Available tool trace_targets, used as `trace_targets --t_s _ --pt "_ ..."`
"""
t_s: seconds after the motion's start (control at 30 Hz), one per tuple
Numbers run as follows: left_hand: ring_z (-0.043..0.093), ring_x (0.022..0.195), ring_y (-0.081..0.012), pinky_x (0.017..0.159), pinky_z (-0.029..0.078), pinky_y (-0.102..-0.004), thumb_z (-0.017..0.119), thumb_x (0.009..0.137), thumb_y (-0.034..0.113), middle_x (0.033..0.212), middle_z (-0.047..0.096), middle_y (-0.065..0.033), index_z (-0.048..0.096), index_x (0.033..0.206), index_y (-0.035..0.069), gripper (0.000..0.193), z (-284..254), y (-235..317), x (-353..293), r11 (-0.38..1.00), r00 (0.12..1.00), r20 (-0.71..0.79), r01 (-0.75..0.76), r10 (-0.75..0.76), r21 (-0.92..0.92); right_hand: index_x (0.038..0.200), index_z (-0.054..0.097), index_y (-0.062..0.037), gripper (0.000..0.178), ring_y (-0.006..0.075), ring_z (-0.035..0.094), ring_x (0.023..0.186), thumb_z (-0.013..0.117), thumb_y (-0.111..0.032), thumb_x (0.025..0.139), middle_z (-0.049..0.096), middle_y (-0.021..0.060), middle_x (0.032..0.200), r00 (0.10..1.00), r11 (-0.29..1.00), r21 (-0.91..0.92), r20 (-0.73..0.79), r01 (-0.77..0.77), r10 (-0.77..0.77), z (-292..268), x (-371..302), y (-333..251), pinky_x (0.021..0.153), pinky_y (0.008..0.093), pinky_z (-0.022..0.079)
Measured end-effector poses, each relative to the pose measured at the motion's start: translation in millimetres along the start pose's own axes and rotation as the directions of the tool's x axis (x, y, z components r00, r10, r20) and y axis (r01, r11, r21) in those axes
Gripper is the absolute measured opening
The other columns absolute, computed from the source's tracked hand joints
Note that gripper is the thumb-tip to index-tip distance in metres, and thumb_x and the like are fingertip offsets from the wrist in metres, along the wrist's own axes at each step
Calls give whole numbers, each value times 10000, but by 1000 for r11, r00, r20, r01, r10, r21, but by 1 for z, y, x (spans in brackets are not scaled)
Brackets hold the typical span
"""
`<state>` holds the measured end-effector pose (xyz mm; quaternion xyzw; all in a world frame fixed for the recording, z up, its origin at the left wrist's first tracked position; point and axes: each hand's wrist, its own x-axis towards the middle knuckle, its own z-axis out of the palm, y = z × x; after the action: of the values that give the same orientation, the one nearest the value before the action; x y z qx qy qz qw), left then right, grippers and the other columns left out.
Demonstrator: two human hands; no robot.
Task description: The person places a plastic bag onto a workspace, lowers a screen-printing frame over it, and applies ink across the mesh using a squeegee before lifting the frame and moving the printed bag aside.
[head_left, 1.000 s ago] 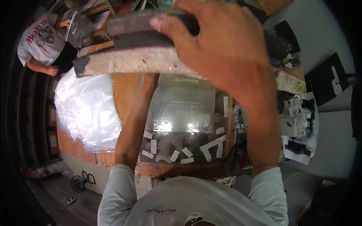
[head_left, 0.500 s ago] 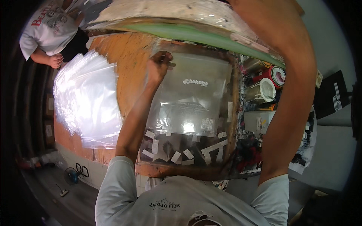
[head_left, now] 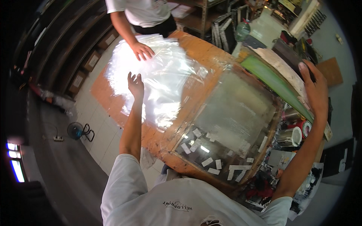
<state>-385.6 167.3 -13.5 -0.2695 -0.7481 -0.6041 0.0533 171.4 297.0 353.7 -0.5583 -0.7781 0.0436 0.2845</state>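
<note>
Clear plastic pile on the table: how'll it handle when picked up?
Likely floppy: the clear plastic pile shows creases and loose edges. Probably light per sheet, since the film looks thin. Glossy glare and uneven, fanned edges suggest slick layers that may slide apart.

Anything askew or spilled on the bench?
Yes: the clear plastic bags lie fanned out, edges unsquared. Dark and red smears, probably ink or paint, foul the right side below the cans. White strips sit at mixed angles, though possibly on purpose.

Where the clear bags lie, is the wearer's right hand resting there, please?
No, the right hand is at the pale frame, right of the clear bags.
</note>
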Motion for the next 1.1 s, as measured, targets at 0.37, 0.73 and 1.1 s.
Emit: trace_targets --t_s 0.37,0.73,1.1 --pt "448 1364 -407 1108 326 -592 551 1022 259 1506 454 -246 519 1447 11 493 -88 75 -252 744 579 782 -623 231 242 1269 704 4 670 324 660 1212 634 -585 957 709 234 1261 999 998 -31 -4 -48 48 3 -5 1 1056 365 457" --pt "123 1563 -499 1229 84 -694 560 1033 398 1676 218 -278 403 1590 105 649 83 119 -318 704 303 899 -710 317 -10 1238 739 -62 680 393 675 1160 610 -655 931 730 213 1214 998 983 -185 -54 20 -31 9 -12 -5 1016 431 492" --pt "124 1572 -470 1239 100 -662 559 1044 393 1672 221 -281 358 1592 39 682 121 201 -443 708 -63 927 -627 369 -325 885 712 -20 412 156 540 623 504 -317 1081 576 67 668 971 987 -45 189 155 -144 -32 -23 0 682 399 535"
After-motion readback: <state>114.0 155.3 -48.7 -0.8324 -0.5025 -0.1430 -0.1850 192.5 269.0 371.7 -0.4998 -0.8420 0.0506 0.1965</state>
